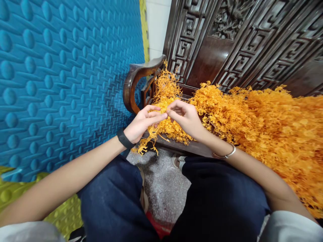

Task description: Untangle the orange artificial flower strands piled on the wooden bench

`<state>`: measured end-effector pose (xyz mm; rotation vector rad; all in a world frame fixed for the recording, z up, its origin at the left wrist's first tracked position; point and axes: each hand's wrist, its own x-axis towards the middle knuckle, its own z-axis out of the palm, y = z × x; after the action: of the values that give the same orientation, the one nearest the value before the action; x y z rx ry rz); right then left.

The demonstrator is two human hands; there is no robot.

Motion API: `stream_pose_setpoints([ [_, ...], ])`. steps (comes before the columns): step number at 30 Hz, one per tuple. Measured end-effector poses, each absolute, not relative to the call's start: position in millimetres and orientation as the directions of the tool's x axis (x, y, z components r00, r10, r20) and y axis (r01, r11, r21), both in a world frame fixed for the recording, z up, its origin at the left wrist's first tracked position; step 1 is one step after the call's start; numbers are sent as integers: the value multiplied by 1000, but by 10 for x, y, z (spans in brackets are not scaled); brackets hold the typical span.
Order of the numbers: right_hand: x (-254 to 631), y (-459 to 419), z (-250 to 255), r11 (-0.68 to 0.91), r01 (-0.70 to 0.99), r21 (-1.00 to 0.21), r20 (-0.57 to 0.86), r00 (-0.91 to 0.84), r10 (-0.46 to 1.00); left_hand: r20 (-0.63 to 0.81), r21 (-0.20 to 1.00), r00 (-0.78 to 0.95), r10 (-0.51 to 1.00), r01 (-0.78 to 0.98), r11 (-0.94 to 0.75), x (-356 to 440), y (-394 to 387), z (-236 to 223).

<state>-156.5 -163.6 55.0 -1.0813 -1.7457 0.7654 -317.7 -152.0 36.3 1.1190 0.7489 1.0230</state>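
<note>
A big heap of orange plastic sprigs (264, 121) covers the seat of a dark carved wooden bench (202, 50). My left hand (141, 124), with a black band on its wrist, is closed around a bunch of orange sprigs (148, 137) that dangles below its fingers. My right hand (185, 117), with a thin silver bangle on the wrist, pinches the same bunch at its top, fingertips meeting those of the left hand. Both hands hover over the bench's front left corner, in front of a smaller orange clump (165, 87).
A blue foam mat with raised bumps (63, 74) stands at the left, with a yellow-green mat (63, 215) below it. The curved wooden armrest (133, 84) is just behind my left hand. My legs in dark trousers (214, 201) sit over a speckled grey floor (164, 181).
</note>
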Motion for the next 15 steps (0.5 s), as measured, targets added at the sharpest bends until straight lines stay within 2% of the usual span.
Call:
stream_pose_setpoints([
  [4, -1575, -1616, 573, 364, 254, -896, 335, -151, 930, 11, 973, 355, 935, -218, 72, -3187, -1495, 341],
  [10, -1583, -1653, 581, 373, 225, -900, 301, -296, 906, 45, 984, 374, 927, -176, 24, -3205, -1497, 340],
  [15, -1550, -1694, 639, 399, 259, -880, 304, -338, 891, 98, 984, 436, 895, -175, -23, -3210, -1525, 364],
])
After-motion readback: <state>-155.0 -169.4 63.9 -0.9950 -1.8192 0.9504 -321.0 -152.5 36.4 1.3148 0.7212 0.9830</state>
